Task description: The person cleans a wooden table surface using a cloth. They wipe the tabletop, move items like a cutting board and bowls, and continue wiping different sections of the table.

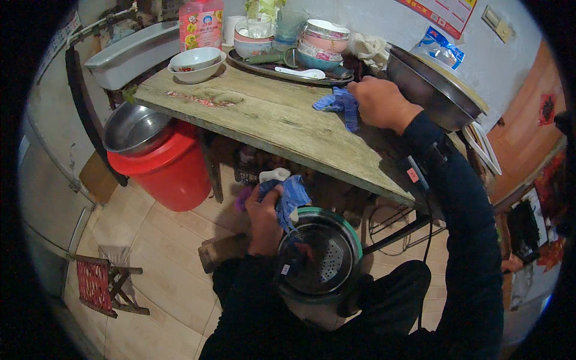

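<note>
My right hand point(382, 102), its fingers curled, grips a blue cloth point(344, 104) at the right part of the wooden table point(279, 121). The cloth lies against the tabletop beside an oval tray. Lower down, in front of the table's edge, my left hand point(263, 220) holds a bunched blue fabric piece point(293, 198) with a white part point(275, 174) sticking out. I cannot tell whether this is a glove or a rag. Below it, near my knees, sits a round dark metal pan with a perforated strainer point(333, 263) and a green rim point(353, 227).
On the tray point(270, 72) stand stacked bowls point(324, 45), glasses and a white spoon point(300, 73). Two bowls point(195, 63) stand at left; a large metal basin point(432, 85) leans at right. A red bucket point(166, 175) carries another basin point(137, 126). A folding stool point(96, 283) stands on the floor.
</note>
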